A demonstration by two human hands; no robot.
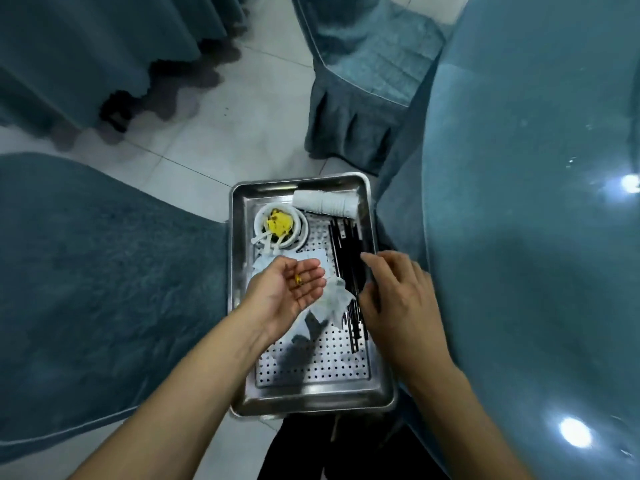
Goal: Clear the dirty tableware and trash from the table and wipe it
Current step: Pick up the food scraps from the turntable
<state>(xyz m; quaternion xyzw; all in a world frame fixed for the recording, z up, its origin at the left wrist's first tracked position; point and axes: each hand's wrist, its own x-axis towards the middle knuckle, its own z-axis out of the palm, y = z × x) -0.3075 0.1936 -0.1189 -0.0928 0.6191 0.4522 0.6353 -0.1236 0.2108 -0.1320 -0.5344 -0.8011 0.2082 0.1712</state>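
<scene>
Hands first: your left hand (289, 289) is turned palm up over the steel tray (363, 398), fingers straight and relaxed, with a small yellow scrap (298, 279) lying loose on the palm; nothing is gripped. Your right hand (394, 296) is palm down at the tray's right edge, fingers spread and lightly bent over the black chopsticks (341, 237); contact with them cannot be confirmed. The tray sits low between a covered chair (104, 271) on the left and the glass-topped table (536, 202) on the right. On its perforated insert: stacked white bowls (277, 221) holding yellow food remains at the far left, a stack of white cups (325, 202) lying on its side along the far edge, the chopsticks down the right side, and crumpled white napkins (332, 299) between your hands. A second covered chair (363, 81) stands beyond the tray.
</scene>
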